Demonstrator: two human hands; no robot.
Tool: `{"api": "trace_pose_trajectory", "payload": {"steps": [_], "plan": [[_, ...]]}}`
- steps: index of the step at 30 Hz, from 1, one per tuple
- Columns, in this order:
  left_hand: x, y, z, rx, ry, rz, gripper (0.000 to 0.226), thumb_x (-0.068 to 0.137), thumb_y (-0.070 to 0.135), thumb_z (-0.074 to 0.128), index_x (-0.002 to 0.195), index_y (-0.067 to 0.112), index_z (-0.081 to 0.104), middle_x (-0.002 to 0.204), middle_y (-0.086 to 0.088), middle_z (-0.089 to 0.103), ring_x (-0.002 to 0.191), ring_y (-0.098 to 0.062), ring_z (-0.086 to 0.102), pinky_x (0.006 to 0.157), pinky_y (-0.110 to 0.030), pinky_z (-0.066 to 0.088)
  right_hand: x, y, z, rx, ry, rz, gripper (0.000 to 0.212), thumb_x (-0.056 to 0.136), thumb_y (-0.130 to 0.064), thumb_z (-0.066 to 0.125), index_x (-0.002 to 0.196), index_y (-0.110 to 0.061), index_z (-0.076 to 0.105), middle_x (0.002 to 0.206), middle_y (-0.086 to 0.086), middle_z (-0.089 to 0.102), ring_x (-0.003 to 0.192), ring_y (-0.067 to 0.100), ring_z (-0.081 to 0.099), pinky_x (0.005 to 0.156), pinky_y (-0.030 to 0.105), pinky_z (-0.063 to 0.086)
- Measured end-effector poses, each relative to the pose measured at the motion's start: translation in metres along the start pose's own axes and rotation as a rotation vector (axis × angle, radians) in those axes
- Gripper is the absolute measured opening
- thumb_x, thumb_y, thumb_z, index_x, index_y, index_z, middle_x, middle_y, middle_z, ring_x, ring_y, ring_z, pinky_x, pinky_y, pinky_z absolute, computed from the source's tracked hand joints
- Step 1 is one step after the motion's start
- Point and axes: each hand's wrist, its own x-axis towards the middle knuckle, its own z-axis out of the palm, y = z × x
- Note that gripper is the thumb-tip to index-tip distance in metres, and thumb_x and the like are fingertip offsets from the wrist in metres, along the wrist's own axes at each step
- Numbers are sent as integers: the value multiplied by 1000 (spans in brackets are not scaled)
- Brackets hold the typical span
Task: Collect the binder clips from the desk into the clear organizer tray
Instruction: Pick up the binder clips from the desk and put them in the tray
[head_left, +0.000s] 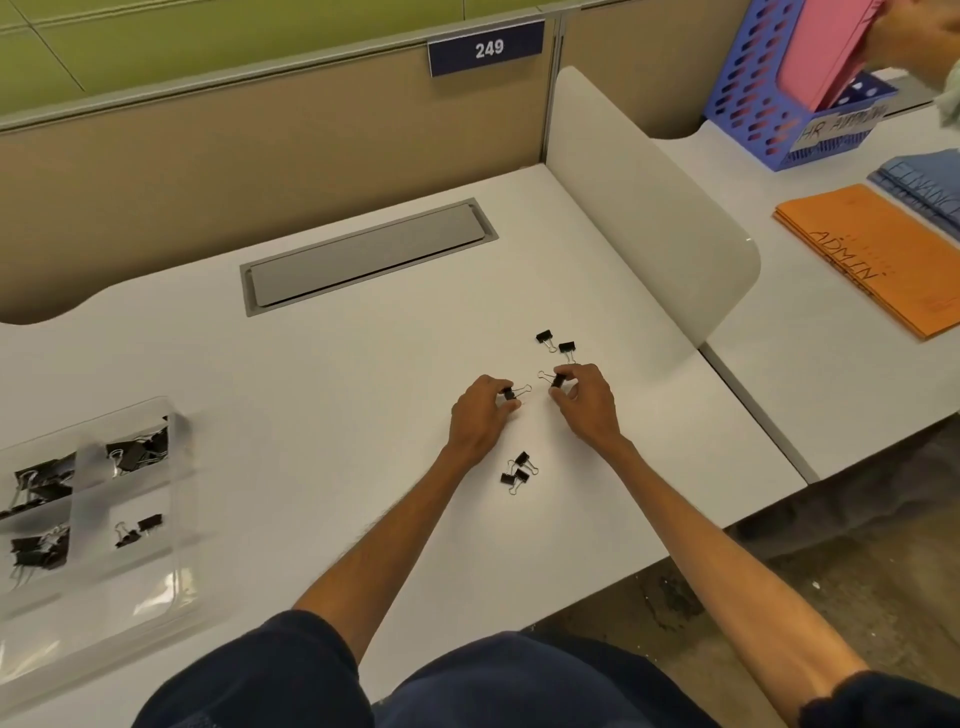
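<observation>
Left hand (480, 415) pinching binder clip (511, 392), right hand (584, 397) pinching another (557, 380) (desk (363, 364))

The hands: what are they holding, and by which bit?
The left hand pinches a binder clip by its black body. The right hand pinches a second binder clip the same way, by its black body.

Bare desk (322, 395) btwn clips & tray (179, 431)

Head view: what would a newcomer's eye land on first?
Mid-desk, the left hand and right hand each pinch a small black binder clip; loose black clips lie beside them. At far left, the clear plastic organizer tray already holds clips in several compartments.
</observation>
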Motion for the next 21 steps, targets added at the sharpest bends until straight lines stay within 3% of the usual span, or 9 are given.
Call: {"api": "trace_pose_trajectory", "payload": {"steps": [8, 16, 21], "plan": [[-19, -17, -39, -42, 170, -82, 24, 91, 33, 60, 114, 23, 62, 118, 8, 59, 89, -15, 60, 84, -32, 40, 4, -36, 28, -17, -74, -107, 30, 86, -25, 67, 116, -23, 62, 112, -4, 59, 78, 14, 61, 80, 33, 49], [-44, -56, -86, -35, 369, -196, 28, 88, 25, 64, 115, 18, 63, 118, 3, 61, 102, -18, 60, 82, -28, 36, -3, -85, 76, -62, -189, -234, 32, 86, -22, 67, 118, -23, 62, 114, -4, 57, 78, 12, 59, 78, 29, 46], [-67, -85, -117, -11, 436, -223, 27, 88, 24, 63, 114, 18, 63, 117, 3, 61, 97, -20, 62, 84, -33, 42, -9, -119, 112, -91, -281, -323, 33, 86, -19, 65, 117, -24, 61, 114, -6, 56, 77, 11, 58, 74, 25, 41]]}}
